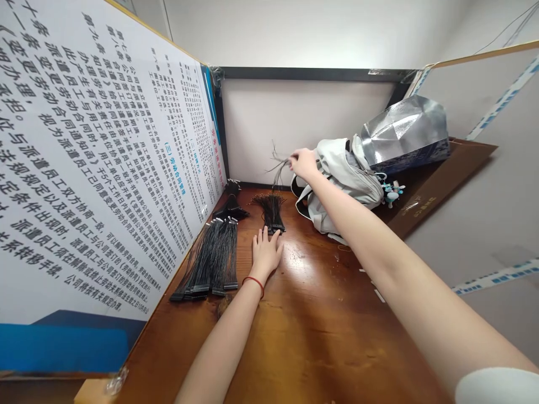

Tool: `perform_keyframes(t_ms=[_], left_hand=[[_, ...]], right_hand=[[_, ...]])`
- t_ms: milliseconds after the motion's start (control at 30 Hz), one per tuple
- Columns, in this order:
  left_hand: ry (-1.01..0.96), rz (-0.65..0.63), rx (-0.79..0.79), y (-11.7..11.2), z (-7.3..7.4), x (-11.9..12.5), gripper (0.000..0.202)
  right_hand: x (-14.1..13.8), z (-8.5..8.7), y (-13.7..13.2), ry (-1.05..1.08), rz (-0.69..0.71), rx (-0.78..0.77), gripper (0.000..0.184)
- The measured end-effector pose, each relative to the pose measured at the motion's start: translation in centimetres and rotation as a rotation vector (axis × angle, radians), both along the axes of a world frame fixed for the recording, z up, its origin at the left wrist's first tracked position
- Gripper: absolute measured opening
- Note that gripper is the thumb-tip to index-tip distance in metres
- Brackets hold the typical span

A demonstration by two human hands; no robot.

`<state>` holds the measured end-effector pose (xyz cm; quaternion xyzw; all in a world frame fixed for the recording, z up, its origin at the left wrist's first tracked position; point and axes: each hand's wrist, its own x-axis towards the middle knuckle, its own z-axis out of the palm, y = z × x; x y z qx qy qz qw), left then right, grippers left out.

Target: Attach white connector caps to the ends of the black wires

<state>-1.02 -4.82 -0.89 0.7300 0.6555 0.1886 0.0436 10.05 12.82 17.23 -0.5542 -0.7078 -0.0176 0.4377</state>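
Note:
My left hand (pixel 266 255) lies flat on the wooden desk (pixel 320 342), its fingertips at the connector end of a bundle of thin black wires (pixel 272 214). A red string circles my left wrist. Higher up, my right hand (pixel 304 164) pinches a few thin dark wires (pixel 279 166) whose loose ends fan out to the left, above the desk and beside a pale backpack (pixel 337 185). Several larger bundles of black wires with dark connectors (pixel 209 261) lie side by side to the left of my left hand. Another dark bunch (pixel 231 207) sits behind them.
A large printed notice board in Chinese (pixel 105 151) stands along the desk's left side. A silver bag (pixel 404 134) and a small charm (pixel 393 193) sit with the backpack at the back right. White walls close off the back and right.

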Motion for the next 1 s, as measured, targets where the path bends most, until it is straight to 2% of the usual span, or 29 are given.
perform_keyframes(t_ms=[33,133,167,267,300,433,467,700,867,1000], left_hand=[[0.000,0.002,0.002,0.0,0.0,0.0,0.047],[-0.002,-0.001,0.004,0.1,-0.2,0.0,0.047],[-0.005,-0.005,0.006,0.2,-0.2,0.0,0.047],[-0.013,-0.015,0.012,0.2,-0.3,0.0,0.047],[-0.015,-0.017,0.014,0.2,-0.3,-0.1,0.047],[-0.014,-0.023,0.023,0.2,-0.3,-0.1,0.047],[-0.012,-0.023,0.025,0.1,-0.3,-0.1,0.047],[0.003,-0.026,0.032,0.0,-0.2,-0.1,0.047],[-0.007,-0.018,0.020,-0.1,-0.1,-0.1,0.047],[-0.096,-0.016,0.020,-0.3,-0.2,-0.3,0.049]], right_hand=[[0.1,0.3,0.1,0.006,0.028,-0.003,0.015],[0.5,1.4,0.8,0.123,0.088,0.137,0.019],[0.5,1.8,1.0,0.145,0.124,0.139,0.019],[0.4,3.0,1.5,0.094,0.281,-0.032,0.017],[0.4,3.4,1.6,0.096,0.314,-0.043,0.018],[0.3,4.6,1.1,0.291,0.274,0.233,0.026],[0.3,4.7,0.6,0.322,0.266,0.262,0.028],[1.8,3.6,-2.6,0.424,0.327,0.196,0.028],[3.2,6.1,-2.5,0.437,0.343,0.220,0.022],[3.7,8.1,-3.0,0.429,0.364,0.256,0.020]])
